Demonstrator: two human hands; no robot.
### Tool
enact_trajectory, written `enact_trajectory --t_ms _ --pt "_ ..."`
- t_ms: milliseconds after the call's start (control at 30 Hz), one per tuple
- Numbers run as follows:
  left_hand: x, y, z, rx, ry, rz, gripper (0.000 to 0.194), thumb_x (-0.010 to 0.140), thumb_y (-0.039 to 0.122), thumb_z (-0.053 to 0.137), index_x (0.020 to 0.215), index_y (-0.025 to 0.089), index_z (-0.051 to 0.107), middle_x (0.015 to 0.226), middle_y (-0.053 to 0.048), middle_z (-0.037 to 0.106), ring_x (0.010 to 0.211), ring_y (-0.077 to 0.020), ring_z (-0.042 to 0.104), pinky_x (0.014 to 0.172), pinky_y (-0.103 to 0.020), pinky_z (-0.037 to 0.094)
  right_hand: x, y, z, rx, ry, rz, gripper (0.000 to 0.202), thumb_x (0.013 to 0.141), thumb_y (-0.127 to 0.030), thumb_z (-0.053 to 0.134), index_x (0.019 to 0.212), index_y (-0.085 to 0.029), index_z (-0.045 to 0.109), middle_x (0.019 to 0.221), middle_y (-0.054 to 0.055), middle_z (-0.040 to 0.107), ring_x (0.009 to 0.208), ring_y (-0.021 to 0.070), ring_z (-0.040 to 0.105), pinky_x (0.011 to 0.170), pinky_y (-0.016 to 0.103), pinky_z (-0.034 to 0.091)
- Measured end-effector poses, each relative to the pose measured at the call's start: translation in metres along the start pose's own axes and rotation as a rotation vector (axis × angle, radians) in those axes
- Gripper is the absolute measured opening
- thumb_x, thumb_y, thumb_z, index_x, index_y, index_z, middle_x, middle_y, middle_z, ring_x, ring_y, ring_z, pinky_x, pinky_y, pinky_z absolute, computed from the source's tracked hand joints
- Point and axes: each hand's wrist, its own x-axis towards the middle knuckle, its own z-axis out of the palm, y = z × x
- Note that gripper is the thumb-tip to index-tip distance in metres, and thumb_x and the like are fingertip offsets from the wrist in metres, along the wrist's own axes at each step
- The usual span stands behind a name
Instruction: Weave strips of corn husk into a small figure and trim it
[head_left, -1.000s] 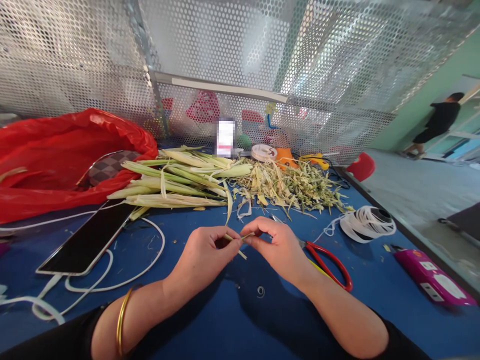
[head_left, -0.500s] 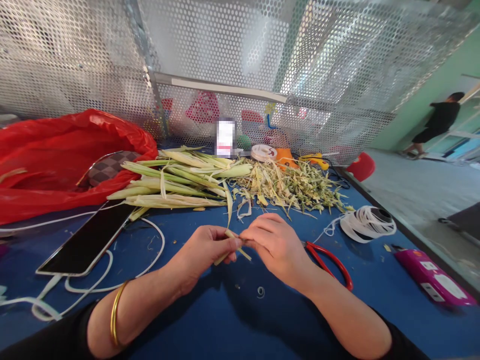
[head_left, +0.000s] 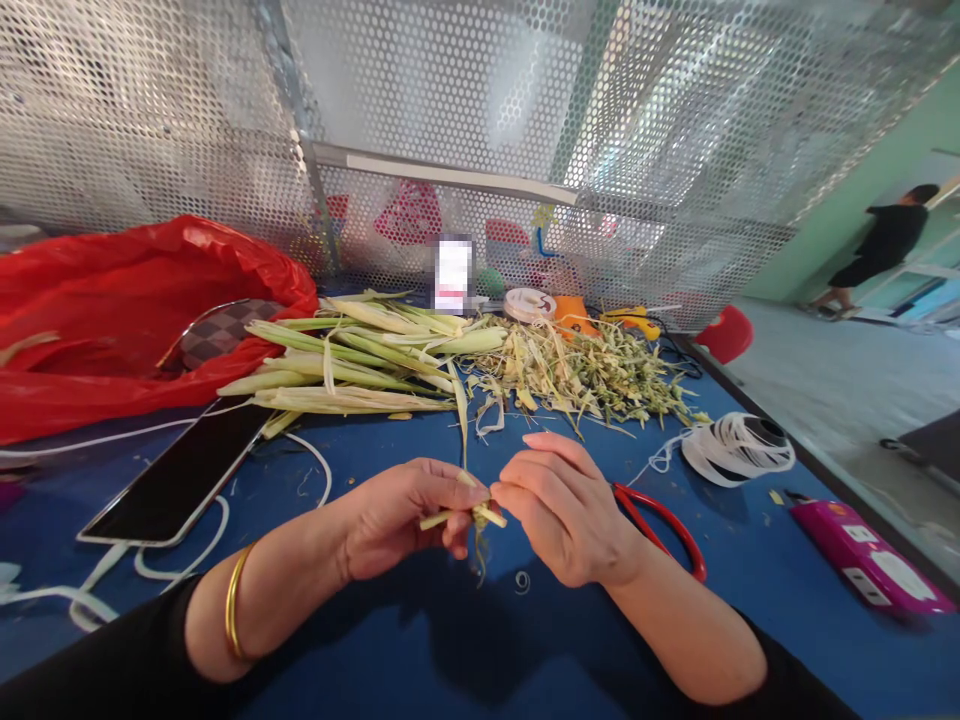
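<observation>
Pinched a sideways-lying strip (head_left: 433,521) in left hand (head_left: 401,512), nearside of the husk pile (head_left: 375,370), beside bunched right hand (head_left: 566,512) of unclear grip.

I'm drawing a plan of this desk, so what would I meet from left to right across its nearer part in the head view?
Dark-screened phone, left hand pinching pale plant strips, right hand, red-handled tool, spool of white cord, purple packet.

A dark-screened phone (head_left: 176,480) lies near a red bag (head_left: 97,300), a purple packet (head_left: 862,550) well apart.
</observation>
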Motion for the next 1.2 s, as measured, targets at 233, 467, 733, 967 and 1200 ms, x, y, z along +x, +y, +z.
enact_trajectory --t_ms 233,467,733,967,1200 --pt "-0.002 -0.007 0.005 -0.044 0.101 0.096 0.010 0.066 0.026 0.068 0.064 0.016 0.070 0.051 0.001 0.053 0.052 -0.0098 0.045 0.060 -0.024 0.042 -0.010 0.005 0.012 -0.009 0.072 0.031 0.024 0.088 -0.012 0.045 0.097 -0.026 0.063 0.096 0.002 0.070 0.092 0.0166 0.065 0.094 0.038 0.043" --pt "-0.002 -0.005 0.015 0.222 0.407 0.370 0.014 0.067 0.030 0.068 0.067 0.016 0.071 0.048 0.002 0.053 0.049 -0.0091 0.042 0.053 -0.023 0.031 0.006 0.007 0.015 0.464 0.189 0.827 0.012 0.087 -0.025 0.053 0.090 -0.020 0.064 0.091 0.007 0.066 0.090 0.0204 0.060 0.083 0.036 0.047" --pt "0.002 -0.009 0.015 0.391 0.439 0.374 0.020 0.068 0.034 0.065 0.071 0.016 0.072 0.048 0.003 0.052 0.048 -0.0094 0.043 0.050 -0.022 0.032 0.015 -0.012 0.017 1.130 0.069 1.278 0.013 0.072 -0.029 0.069 0.068 -0.018 0.063 0.065 -0.002 0.060 0.064 0.0126 0.053 0.064 0.025 0.043" --pt "0.006 -0.013 0.014 0.422 0.365 0.371 0.017 0.072 0.032 0.064 0.068 0.015 0.067 0.053 0.004 0.053 0.052 -0.0085 0.045 0.053 -0.020 0.035 0.013 -0.018 0.024 0.986 0.205 1.220 0.009 0.072 -0.021 0.065 0.064 -0.019 0.062 0.060 -0.003 0.059 0.060 0.0121 0.050 0.060 0.025 0.042" --pt "0.005 -0.015 0.015 0.402 0.339 0.323 0.019 0.075 0.033 0.063 0.075 0.015 0.068 0.052 0.004 0.053 0.048 -0.0067 0.038 0.047 -0.020 0.026 0.011 -0.014 0.031 1.253 0.287 1.362 0.013 0.068 -0.022 0.068 0.060 -0.017 0.059 0.055 -0.004 0.054 0.055 0.0104 0.048 0.057 0.025 0.040"
